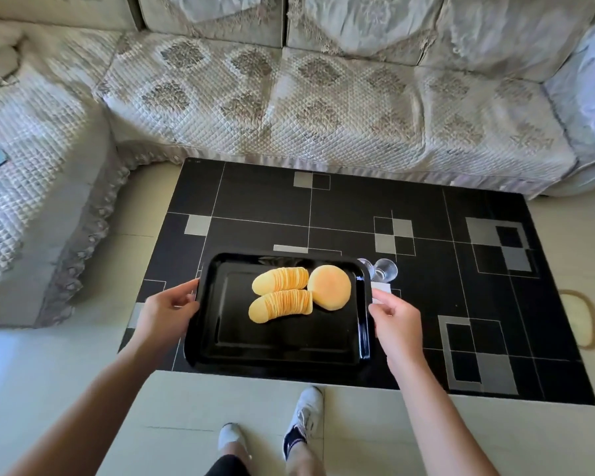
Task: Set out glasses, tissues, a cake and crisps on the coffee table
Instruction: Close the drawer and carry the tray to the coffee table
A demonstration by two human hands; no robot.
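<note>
A black tray (220, 338) hangs over the near side of the black patterned coffee table (358, 207). My left hand (165, 310) grips its left rim and my right hand (397, 317) grips its right rim. On the tray lie two rows of crisps (280, 292) and a round golden cake (329, 286). Clear glasses (382, 269) stand on the table just beyond the tray's right far corner. A white thing (382, 287), perhaps tissues, shows beside my right thumb, mostly hidden.
A quilted grey sofa (289, 97) wraps around the far and left sides of the table. Pale floor tiles (186, 407) lie in front, with my feet (306, 417) on them. A tan ring-shaped object (591, 319) lies on the floor at the right.
</note>
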